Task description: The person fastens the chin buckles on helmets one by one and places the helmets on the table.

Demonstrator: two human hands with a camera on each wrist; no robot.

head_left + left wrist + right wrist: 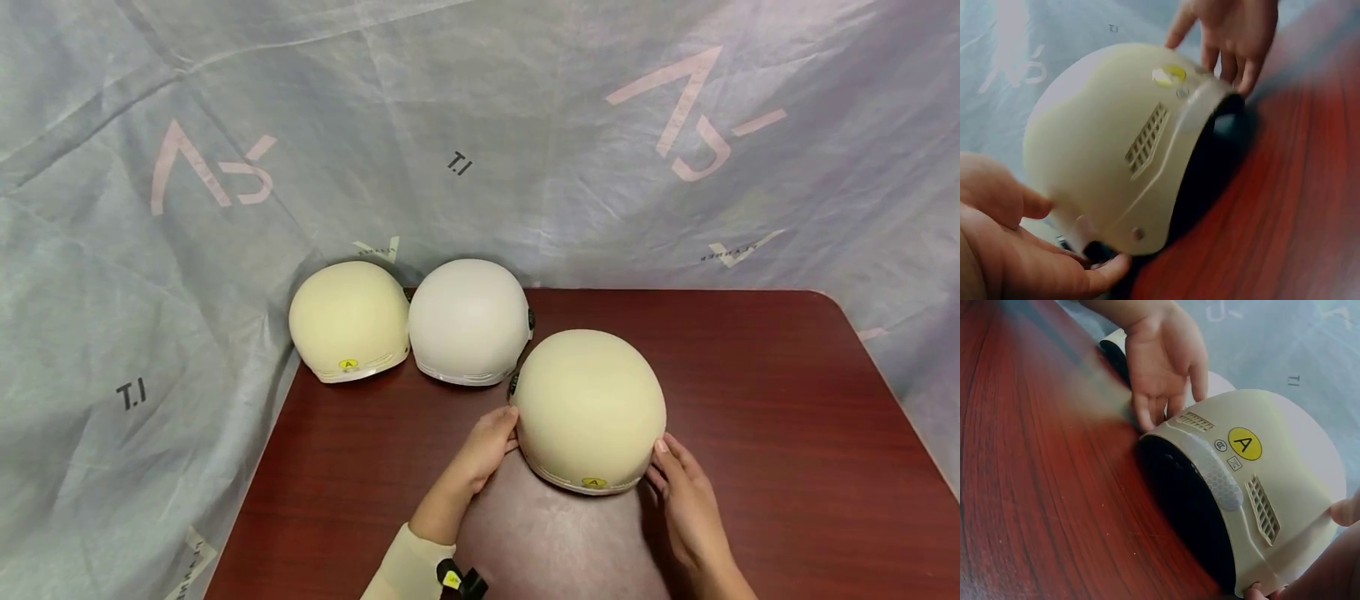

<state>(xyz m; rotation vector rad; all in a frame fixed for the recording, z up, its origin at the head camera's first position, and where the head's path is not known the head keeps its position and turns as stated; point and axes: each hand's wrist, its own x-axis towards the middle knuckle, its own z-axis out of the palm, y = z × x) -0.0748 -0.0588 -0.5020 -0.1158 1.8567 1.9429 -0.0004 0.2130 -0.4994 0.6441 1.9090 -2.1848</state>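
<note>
A cream helmet (588,408) is between my two hands, over the front middle of the table. My left hand (483,450) grips its left side, thumb on the shell and fingers at the lower rim, as the left wrist view also shows. On the opposite side, my right hand (686,500) holds the rim with the thumb against the shell. A yellow sticker (1245,444) marked A, slotted vents (1264,509) and a dark opening show in the right wrist view. Whether the rim touches the table everywhere is hard to tell.
Behind and to the left, a white helmet (471,321) stands beside another cream helmet (351,321) near the back left corner. The reddish-brown table (780,400) extends to the right. Grey printed sheeting (525,125) hangs behind and at the sides.
</note>
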